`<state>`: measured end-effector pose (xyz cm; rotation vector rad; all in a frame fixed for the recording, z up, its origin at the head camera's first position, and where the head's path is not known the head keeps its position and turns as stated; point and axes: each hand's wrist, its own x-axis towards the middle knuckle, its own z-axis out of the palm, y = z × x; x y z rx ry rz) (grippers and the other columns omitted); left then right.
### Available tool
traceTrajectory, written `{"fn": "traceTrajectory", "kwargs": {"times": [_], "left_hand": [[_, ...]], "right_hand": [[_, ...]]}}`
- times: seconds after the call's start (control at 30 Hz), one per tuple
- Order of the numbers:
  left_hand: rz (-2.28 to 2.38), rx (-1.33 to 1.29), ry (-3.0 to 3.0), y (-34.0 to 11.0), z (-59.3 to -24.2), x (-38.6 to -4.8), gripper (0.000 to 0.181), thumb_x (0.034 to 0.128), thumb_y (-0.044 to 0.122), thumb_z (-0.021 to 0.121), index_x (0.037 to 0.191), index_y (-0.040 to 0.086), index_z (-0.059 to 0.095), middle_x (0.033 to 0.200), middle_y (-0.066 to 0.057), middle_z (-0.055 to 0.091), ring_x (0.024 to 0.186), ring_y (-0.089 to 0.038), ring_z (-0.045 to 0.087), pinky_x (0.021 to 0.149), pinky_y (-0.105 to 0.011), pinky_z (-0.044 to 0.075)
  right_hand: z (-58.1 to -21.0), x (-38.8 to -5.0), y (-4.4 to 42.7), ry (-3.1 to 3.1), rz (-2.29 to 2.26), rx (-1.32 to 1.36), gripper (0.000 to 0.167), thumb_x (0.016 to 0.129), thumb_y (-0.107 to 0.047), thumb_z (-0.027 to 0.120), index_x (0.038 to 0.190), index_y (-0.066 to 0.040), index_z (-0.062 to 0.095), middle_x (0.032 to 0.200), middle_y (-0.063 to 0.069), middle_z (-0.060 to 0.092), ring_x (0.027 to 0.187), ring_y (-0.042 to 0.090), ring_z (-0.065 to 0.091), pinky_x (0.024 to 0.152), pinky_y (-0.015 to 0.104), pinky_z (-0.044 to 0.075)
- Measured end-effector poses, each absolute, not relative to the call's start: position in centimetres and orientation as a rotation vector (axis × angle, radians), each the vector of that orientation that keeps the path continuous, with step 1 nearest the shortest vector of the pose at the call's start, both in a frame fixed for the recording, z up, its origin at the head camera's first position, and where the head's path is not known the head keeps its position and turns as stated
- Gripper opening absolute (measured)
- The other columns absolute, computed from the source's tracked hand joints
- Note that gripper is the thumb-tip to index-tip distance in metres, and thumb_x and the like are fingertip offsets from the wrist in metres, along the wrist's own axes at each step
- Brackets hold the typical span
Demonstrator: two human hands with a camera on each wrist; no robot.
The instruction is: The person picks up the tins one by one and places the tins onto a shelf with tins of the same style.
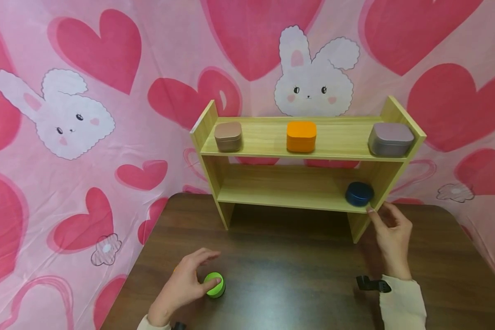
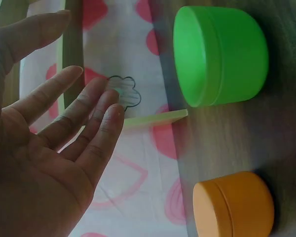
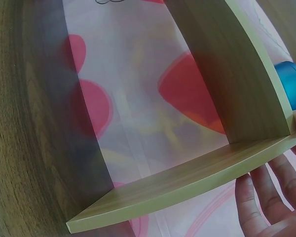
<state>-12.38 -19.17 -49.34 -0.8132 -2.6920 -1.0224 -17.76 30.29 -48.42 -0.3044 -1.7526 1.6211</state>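
Observation:
My left hand [image 1: 185,279] is above the table near a round green container [image 1: 215,285], fingers spread and nothing in them. In the left wrist view its palm shows, apart from the green container and from an orange container [image 2: 234,205] on the table. My right hand [image 1: 393,236] grips the right side panel of a two-tier wooden shelf [image 1: 272,187], thumb at the front by the lower board and fingers along the outer face. A round dark blue tin [image 1: 359,194] sits on that board, just above my thumb.
On the upper board stand a brownish-pink tin [image 1: 228,137] at left, an orange tin [image 1: 301,136] in the middle and a greyish-purple tin [image 1: 391,139] at right. The shelf stands at the back of the brown table [image 1: 288,275], before a pink heart-patterned cloth [image 1: 169,46].

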Motion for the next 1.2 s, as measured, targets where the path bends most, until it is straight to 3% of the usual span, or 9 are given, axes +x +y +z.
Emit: {"fn": "traceTrajectory", "kwargs": {"times": [0.37,0.8,1.2], "left_hand": [[-1.073,-0.782,-2.952,-18.3,-49.9,-12.1,0.055,0.0805,0.021,0.089,0.131,0.014,0.070,0.122,0.001,0.073,0.109,-0.022,0.069,0.100,-0.036,0.059],[-0.960,-0.758,-3.017,-18.9,-50.9,-11.9,0.056,0.0770,0.025,0.092,0.128,0.011,0.072,0.117,0.001,0.074,0.095,-0.009,0.063,0.086,-0.026,0.058],[-0.933,-0.752,-2.944,-19.5,-51.4,-11.7,0.056,0.0721,0.022,0.095,0.123,0.010,0.074,0.109,0.005,0.074,0.088,-0.006,0.061,0.078,-0.022,0.053]], "right_hand": [[-48.5,-17.8,30.4,-1.745,1.639,-0.300,0.025,0.088,0.006,0.074,0.113,0.007,0.075,0.087,-0.020,0.076,0.081,-0.005,0.068,0.070,0.006,0.051],[-48.5,-17.8,30.3,-1.718,1.681,-0.306,0.024,0.088,0.005,0.075,0.112,0.006,0.075,0.086,-0.017,0.077,0.080,-0.003,0.069,0.068,0.007,0.051],[-48.6,-17.9,30.4,-1.709,1.667,-0.288,0.024,0.088,0.007,0.074,0.112,0.007,0.075,0.088,-0.018,0.077,0.083,-0.005,0.069,0.071,0.006,0.052]]}}
